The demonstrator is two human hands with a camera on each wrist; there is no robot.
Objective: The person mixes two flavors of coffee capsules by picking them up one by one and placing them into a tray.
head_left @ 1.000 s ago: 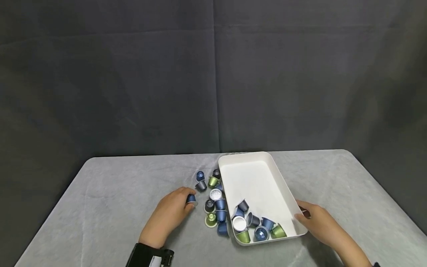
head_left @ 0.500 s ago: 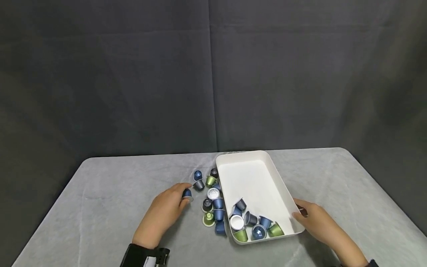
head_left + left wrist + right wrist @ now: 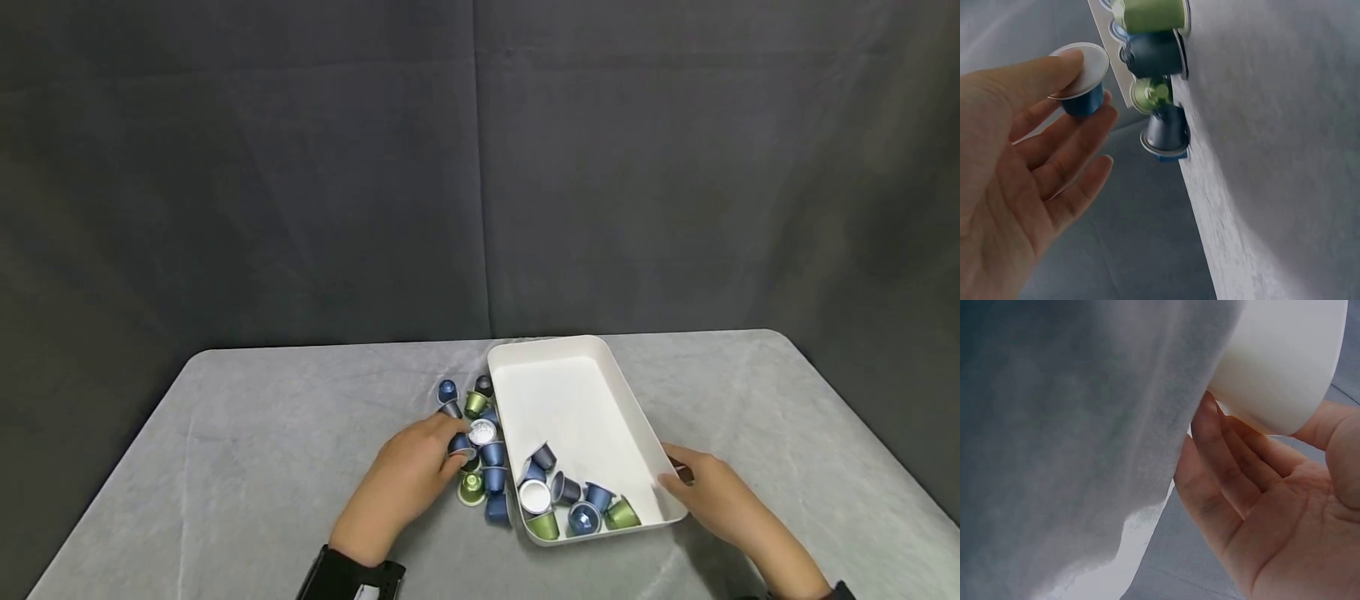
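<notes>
My left hand [image 3: 412, 479] pinches a blue coffee capsule [image 3: 1087, 103] between thumb and fingers. Its pale lid faces the thumb in the left wrist view. In the head view this capsule hovers at the left side of a cluster of loose capsules, overlapping a dark one [image 3: 472, 462]. A white tray [image 3: 577, 400] lies just right of the cluster, with blue, dark and green capsules gathered at its near end. My right hand [image 3: 712, 492] grips the tray's right wall near the front corner, thumb at the rim and fingers low against its outside [image 3: 1285, 369].
Loose capsules line the tray's left wall: a green one [image 3: 472, 488] near the front, blue ones [image 3: 493, 479] against the tray, a white-lidded one [image 3: 482, 432] midway, and a blue one [image 3: 447, 390] farther back. All stand on a grey cloth-covered table [image 3: 262, 450] before a dark curtain [image 3: 300, 208].
My left hand first drew slightly left, then moved right toward the tray with the blue capsule, now covering part of the loose cluster. My right hand keeps its hold on the tray.
</notes>
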